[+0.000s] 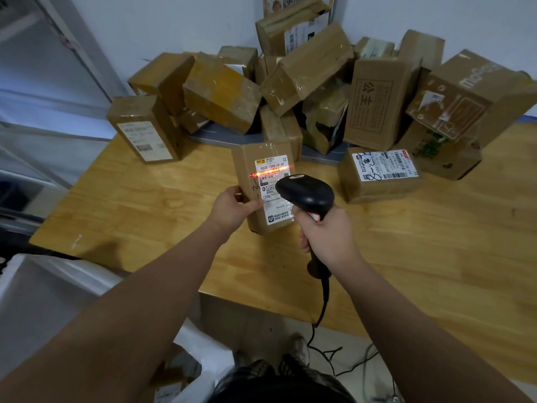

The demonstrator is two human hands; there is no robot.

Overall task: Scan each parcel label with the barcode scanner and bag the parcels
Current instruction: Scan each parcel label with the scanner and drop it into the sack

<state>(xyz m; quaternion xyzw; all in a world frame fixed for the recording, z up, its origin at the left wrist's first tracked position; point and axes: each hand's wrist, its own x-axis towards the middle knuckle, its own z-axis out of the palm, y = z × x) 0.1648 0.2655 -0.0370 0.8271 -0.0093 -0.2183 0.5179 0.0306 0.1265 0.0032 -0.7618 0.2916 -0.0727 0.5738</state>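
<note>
One wooden table [139, 210] fills my view, with a heap of cardboard parcels [308, 68] along its far edge. Toward the table's middle, my left hand [232, 207] grips a taped parcel [250, 161] by its left side, label [270, 181] facing me. My right hand [328, 234] is wrapped round the black barcode scanner [305, 193], just over the label's lower half. A red scan line [271, 172] crosses the label's top barcode.

Wooden table [436, 257], heap of cardboard parcels [290, 82] at its far edge, labelled box [377, 175] nearer
</note>
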